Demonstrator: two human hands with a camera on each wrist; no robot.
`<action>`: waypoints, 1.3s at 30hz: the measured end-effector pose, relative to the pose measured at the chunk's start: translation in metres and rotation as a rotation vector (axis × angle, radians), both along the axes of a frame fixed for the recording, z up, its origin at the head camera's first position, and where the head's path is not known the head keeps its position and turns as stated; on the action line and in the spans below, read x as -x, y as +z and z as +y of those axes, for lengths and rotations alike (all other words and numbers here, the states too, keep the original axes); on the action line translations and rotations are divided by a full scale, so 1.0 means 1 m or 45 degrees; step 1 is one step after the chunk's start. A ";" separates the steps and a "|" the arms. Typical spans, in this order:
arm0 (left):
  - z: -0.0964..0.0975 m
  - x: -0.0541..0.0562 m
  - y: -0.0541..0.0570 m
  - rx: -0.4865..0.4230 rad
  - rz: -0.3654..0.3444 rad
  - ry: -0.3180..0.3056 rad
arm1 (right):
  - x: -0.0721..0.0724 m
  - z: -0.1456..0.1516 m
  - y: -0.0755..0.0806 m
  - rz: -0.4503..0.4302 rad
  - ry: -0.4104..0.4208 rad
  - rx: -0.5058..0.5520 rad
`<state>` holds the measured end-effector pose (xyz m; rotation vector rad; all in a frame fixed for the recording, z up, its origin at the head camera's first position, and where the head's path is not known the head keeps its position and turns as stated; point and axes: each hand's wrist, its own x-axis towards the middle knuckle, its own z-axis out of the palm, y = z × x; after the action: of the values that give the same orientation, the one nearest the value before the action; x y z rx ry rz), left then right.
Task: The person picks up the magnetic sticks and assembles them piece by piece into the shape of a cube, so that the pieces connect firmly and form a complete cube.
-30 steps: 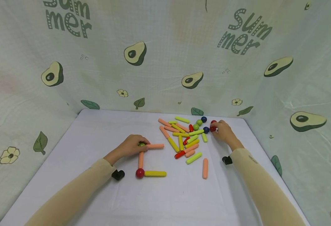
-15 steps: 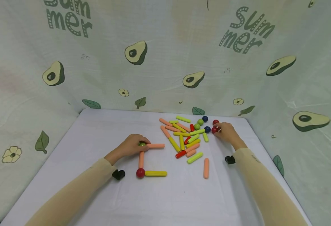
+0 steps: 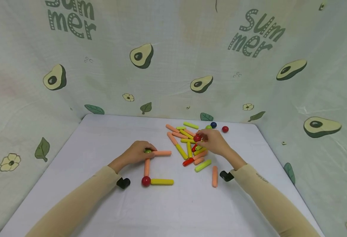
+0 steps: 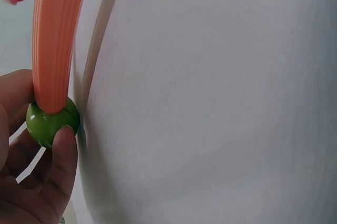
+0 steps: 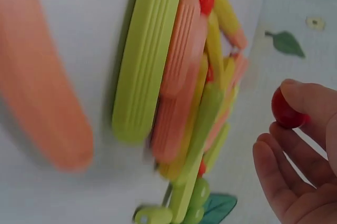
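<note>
My left hand holds a green ball between thumb and fingers. Joined to that ball are an orange stick pointing right and another orange stick running toward me. This second stick ends at a red ball on the table, from which a yellow stick extends right. Over the pile of loose sticks, my right hand pinches another red ball between thumb and finger. The hand hides part of the pile in the head view.
Several loose sticks in yellow, orange, lime and red lie heaped around a yellow stick right of centre. Behind them are a dark blue ball and a red ball. One orange stick lies apart, nearer me. Printed cloth hangs behind the table.
My right hand has picked up one red ball at the far right and carried it left over the pile. The left hand keeps its hold on the green ball.
</note>
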<state>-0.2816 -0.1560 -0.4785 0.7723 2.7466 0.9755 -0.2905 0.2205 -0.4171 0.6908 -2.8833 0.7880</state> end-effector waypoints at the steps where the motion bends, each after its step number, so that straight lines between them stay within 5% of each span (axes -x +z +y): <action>1: 0.000 0.000 0.000 0.002 0.005 0.000 | -0.004 -0.010 -0.002 -0.022 0.026 0.000; 10: 0.003 -0.002 -0.002 0.013 -0.081 0.033 | -0.017 -0.066 -0.029 -0.185 0.200 0.023; 24: -0.001 0.002 0.000 0.008 -0.003 0.005 | -0.013 -0.089 -0.040 -0.122 0.161 -0.049; 29: 0.000 0.000 0.003 0.057 0.100 0.027 | -0.011 -0.093 -0.043 -0.139 0.124 -0.111; 34: 0.008 -0.016 0.016 0.062 0.175 -0.001 | -0.010 -0.095 -0.043 -0.142 0.103 -0.132; 39: 0.019 -0.049 0.021 0.063 0.167 -0.128 | -0.010 -0.095 -0.042 -0.138 0.104 -0.122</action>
<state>-0.2325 -0.1375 -0.4579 0.9894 2.7972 0.8634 -0.2804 0.1257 -0.4595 0.8053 -3.0247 0.7215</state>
